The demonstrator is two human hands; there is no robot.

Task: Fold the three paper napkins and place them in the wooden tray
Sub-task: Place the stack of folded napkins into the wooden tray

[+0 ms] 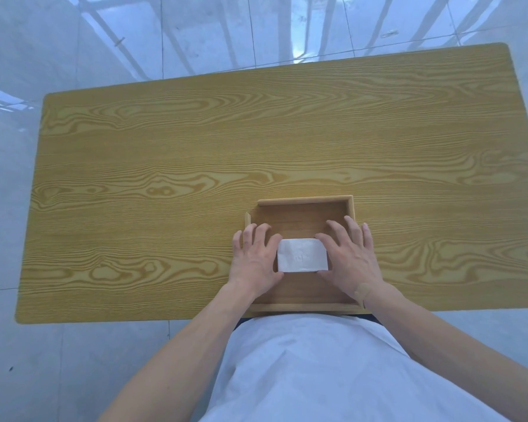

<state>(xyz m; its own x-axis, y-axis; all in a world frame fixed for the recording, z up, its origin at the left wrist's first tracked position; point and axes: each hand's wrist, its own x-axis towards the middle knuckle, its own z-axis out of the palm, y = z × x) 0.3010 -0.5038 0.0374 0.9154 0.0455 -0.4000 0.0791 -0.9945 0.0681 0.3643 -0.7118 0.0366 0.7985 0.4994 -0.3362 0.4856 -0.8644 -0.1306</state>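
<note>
the left hand (255, 257) and the right hand (351, 254) reach forward past a white shirt (302, 367), palms down and apart, fingers spread and only lightly bent. neither hand is closed round anything. a folded white napkin (302, 255) lies between them. the left thumb and forefinger touch its left short edge and the right thumb and forefinger touch its right short edge. a tan plaster (363, 292) sits on the right wrist.

the napkin is a soft, faintly embossed paper rectangle, lying flat on the floor of the wooden tray (305, 200), roughly at its middle. whether it is one sheet or several stacked cannot be told. the tray is a shallow rectangular box of plain light wood with thin upright walls. it stands at the near edge of the bench (180, 147).

the bench is a long rectangular top with rounded corners, yellow-brown, with bold printed wood grain in loops and knots. around and beyond it is a glossy floor (73, 50) of large pale grey tiles, mirroring bright window bars.
</note>
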